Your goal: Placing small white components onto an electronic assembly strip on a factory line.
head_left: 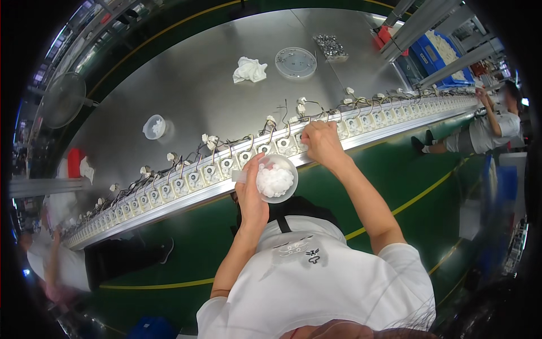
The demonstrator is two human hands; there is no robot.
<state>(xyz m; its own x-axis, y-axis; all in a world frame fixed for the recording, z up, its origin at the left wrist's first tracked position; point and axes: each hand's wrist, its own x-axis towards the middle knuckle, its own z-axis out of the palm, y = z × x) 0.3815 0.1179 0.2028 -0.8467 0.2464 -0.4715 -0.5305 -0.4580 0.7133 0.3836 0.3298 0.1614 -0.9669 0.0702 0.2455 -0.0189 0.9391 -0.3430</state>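
My left hand (252, 195) is wrapped round a translucent plastic cup (295, 179), held in front of the rail. A heap of white, lumpy material (274, 179) fills much of it. Over the row of cream-coloured housings (245, 156), my right hand (322, 140) is closed with its fingertips down at one housing. Whatever those fingers pinch is hidden. Each housing has a round dark centre, and dark wires with white connectors (209, 140) trail behind the row. The housings sit side by side along a metal rail (212, 191).
On the steel table (197, 73) are a crumpled white cloth (249, 70), a round clear dish (295, 62), a bag of small metal parts (331, 47) and a small cup (154, 127). Blue bins (435, 59) stand far right. Co-workers work at the right (499, 121) and left (62, 260).
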